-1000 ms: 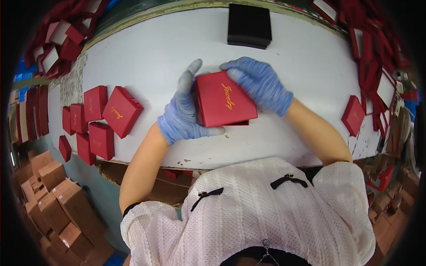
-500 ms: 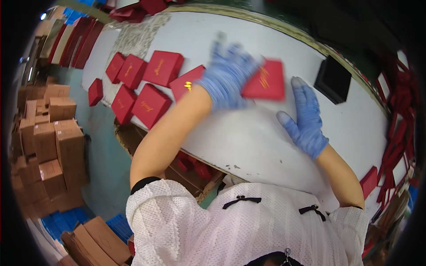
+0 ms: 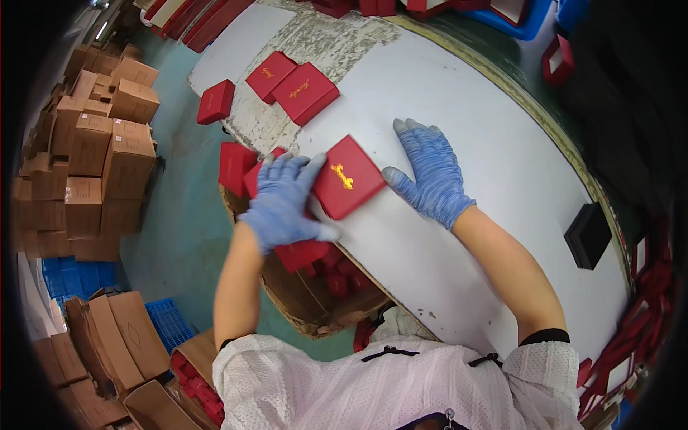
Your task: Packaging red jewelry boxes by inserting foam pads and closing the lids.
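the red gift box point(image 3: 347, 177) lies flat on the white surface point(image 3: 459, 107), close to its near edge, lid up with a gold emblem showing. the left hand point(image 3: 283, 202), in a blue glove, rests on the box's left edge; its fingers are spread and lie over the corner, not closed around it. the right hand point(image 3: 430, 172), also gloved, lies flat and open on the surface just beside the box, thumb touching or nearly touching the right corner; the exact contact cannot be told.

handling judgement: the box looks like rigid card, light and stiff, with a smooth covering that may slide easily on the surface. hold it by two opposite side edges, not by the lid face, to avoid dents and to keep the lid seated.

more red boxes point(image 3: 292, 86) lie further along the surface. a carton of red boxes point(image 3: 315, 287) stands below the edge. a black box point(image 3: 589, 233) lies well apart on the right. brown cartons point(image 3: 93, 150) are stacked on the floor.
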Demonstrator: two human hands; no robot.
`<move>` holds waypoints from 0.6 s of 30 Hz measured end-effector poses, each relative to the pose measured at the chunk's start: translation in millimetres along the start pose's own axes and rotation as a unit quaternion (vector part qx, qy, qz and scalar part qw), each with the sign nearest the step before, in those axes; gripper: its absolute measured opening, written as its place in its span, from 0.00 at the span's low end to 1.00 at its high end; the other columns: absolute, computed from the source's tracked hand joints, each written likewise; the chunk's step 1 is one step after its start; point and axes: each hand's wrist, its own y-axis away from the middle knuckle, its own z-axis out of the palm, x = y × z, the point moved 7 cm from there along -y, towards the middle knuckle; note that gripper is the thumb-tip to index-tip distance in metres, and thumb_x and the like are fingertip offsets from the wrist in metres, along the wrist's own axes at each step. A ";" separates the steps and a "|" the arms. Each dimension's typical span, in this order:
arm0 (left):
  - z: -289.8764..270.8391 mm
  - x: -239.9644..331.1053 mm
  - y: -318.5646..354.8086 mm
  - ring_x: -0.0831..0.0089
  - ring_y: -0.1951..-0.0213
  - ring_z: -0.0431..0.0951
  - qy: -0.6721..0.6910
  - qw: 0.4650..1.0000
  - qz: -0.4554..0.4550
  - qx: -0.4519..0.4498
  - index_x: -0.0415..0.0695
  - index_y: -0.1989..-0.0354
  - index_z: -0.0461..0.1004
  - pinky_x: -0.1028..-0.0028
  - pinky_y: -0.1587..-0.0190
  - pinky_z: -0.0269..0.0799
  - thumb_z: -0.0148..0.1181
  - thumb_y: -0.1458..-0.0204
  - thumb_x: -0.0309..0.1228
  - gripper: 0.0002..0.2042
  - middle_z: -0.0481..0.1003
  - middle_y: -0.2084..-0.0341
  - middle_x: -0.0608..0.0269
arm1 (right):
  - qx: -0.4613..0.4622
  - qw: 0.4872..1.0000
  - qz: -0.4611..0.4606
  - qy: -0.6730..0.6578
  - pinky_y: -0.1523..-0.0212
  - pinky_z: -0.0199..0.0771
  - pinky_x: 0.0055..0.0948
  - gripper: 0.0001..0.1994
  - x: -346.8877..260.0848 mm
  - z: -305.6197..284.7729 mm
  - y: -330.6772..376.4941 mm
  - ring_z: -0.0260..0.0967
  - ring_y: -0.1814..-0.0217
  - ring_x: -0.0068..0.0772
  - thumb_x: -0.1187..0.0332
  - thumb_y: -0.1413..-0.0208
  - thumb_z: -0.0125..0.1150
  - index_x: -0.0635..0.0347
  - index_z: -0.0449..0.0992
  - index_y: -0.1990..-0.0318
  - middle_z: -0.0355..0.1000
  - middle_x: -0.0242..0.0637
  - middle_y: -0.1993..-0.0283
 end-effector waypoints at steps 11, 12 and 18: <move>-30.4 -319.9 -109.4 0.53 0.40 0.55 0.148 0.870 -0.374 0.284 0.51 0.40 0.57 0.66 0.40 0.52 0.50 0.61 0.65 0.42 0.53 0.41 0.44 | 0.060 0.996 0.033 -0.060 0.35 0.40 0.38 0.35 -0.8 26.4 -91.3 0.47 0.35 0.46 0.43 0.46 0.41 0.59 0.50 0.38 0.52 0.51 0.38; -17.2 -328.1 -105.7 0.53 0.40 0.55 0.154 0.834 -0.465 0.253 0.55 0.39 0.55 0.66 0.40 0.52 0.50 0.64 0.67 0.43 0.51 0.40 0.44 | 0.058 0.996 0.024 -0.057 0.35 0.40 0.38 0.35 -0.3 30.8 -100.7 0.47 0.35 0.46 0.43 0.46 0.41 0.59 0.50 0.38 0.52 0.52 0.38; -31.3 -283.8 -127.3 0.48 0.43 0.58 0.055 0.946 -0.303 0.103 0.59 0.37 0.52 0.66 0.42 0.56 0.66 0.75 0.55 0.49 0.53 0.42 0.45 | 0.083 0.987 0.024 -0.139 0.35 0.43 0.35 0.37 2.0 36.3 -162.3 0.47 0.34 0.45 0.42 0.48 0.44 0.59 0.49 0.37 0.52 0.51 0.37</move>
